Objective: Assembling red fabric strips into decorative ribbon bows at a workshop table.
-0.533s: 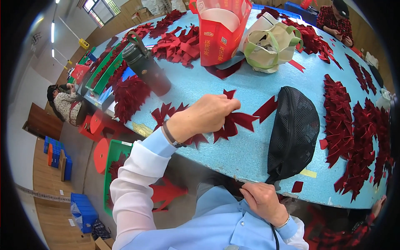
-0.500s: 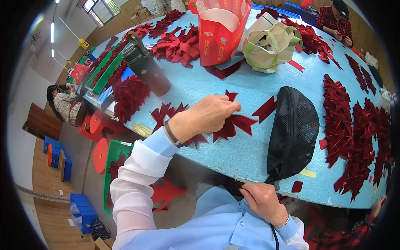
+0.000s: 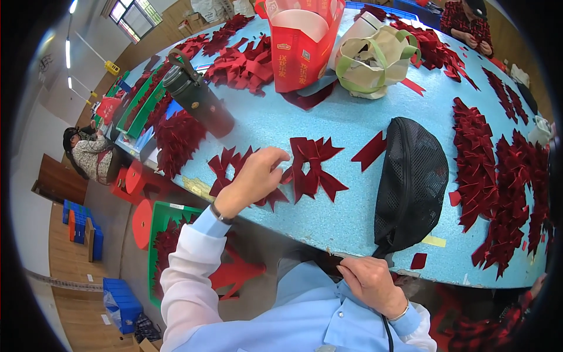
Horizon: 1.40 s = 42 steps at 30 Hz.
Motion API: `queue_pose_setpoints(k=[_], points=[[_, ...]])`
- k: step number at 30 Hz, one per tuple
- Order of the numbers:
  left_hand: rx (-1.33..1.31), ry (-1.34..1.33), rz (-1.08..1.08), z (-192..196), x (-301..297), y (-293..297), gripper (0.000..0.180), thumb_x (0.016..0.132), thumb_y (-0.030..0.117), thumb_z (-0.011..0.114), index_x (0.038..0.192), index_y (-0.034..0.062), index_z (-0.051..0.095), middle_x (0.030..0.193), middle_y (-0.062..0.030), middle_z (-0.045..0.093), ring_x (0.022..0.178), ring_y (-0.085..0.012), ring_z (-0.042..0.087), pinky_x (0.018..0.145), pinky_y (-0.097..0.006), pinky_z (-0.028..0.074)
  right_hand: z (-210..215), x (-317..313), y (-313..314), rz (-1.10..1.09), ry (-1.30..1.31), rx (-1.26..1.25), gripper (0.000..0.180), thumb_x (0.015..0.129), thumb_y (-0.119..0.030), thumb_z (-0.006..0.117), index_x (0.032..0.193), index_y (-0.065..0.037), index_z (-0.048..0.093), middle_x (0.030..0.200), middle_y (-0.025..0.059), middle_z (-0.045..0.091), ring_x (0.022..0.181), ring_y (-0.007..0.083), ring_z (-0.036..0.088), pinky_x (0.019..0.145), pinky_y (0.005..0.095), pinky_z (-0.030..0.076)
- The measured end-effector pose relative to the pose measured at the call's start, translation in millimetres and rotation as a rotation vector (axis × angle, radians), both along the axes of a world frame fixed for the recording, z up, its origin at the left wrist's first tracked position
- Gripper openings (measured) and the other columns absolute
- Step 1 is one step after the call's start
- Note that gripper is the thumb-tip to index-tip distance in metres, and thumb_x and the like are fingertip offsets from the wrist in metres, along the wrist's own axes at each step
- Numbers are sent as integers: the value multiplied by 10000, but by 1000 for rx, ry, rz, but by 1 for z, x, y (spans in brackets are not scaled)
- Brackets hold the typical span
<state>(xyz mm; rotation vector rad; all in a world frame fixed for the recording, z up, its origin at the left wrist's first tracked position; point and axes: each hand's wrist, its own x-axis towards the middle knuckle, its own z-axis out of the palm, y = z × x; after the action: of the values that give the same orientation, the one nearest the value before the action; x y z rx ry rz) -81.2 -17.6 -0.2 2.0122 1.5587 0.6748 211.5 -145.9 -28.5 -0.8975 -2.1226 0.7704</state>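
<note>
My left hand (image 3: 253, 179) reaches over the light blue table (image 3: 352, 123), its fingers curled down and pinching a dark red ribbon bow (image 3: 226, 170) that lies partly under it. A second finished bow (image 3: 314, 167) lies flat just right of the hand, apart from the fingers. My right hand (image 3: 368, 283) stays close to my body at the table's front edge, fingers pinched together. What it pinches is too small to make out. A black mesh pouch (image 3: 411, 182) lies on the table just above that hand.
A dark bottle (image 3: 196, 97) lies at the left. A red paper bag (image 3: 299, 41) and a cream bag with green handles (image 3: 378, 58) stand at the back. Heaps of red ribbon pieces (image 3: 498, 176) cover the right side. One person sits far left (image 3: 88, 154), another at the top right (image 3: 469, 20).
My left hand has drawn back to the left and toward me, uncovering the bow it was lying over. The right hand has hardly moved.
</note>
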Motion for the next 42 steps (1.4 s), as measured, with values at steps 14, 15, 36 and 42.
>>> queue_pose_setpoints(k=[14,15,36,42], points=[[468,496,-54,-41,2,-27,264,664,-18,608,926,15,599,794,-103,579,827,-277,531,782,-370,385,-4,-11,-6,6,-19,-4,83,768,-24,662,802,2,591,670,123,615,571,268,606,514,330,468],[510,541,-64,-40,4,-29,251,658,-21,605,906,17,606,777,-101,569,816,-274,528,775,-370,385,-5,-12,-6,4,-19,-5,83,768,-24,662,802,2,591,670,123,615,571,268,606,514,330,468],[528,329,-121,-31,87,19,204,788,9,567,987,-6,608,923,-156,615,885,-332,572,770,-410,470,1,40,10,-29,11,54,99,762,-38,673,821,1,603,672,128,610,571,270,601,515,341,466],[514,408,-226,-37,133,26,388,698,-52,495,1075,-39,585,976,-166,586,908,-326,542,786,-404,461,17,130,27,-127,82,82,95,766,-21,666,846,7,621,680,136,602,560,268,591,516,312,466]])
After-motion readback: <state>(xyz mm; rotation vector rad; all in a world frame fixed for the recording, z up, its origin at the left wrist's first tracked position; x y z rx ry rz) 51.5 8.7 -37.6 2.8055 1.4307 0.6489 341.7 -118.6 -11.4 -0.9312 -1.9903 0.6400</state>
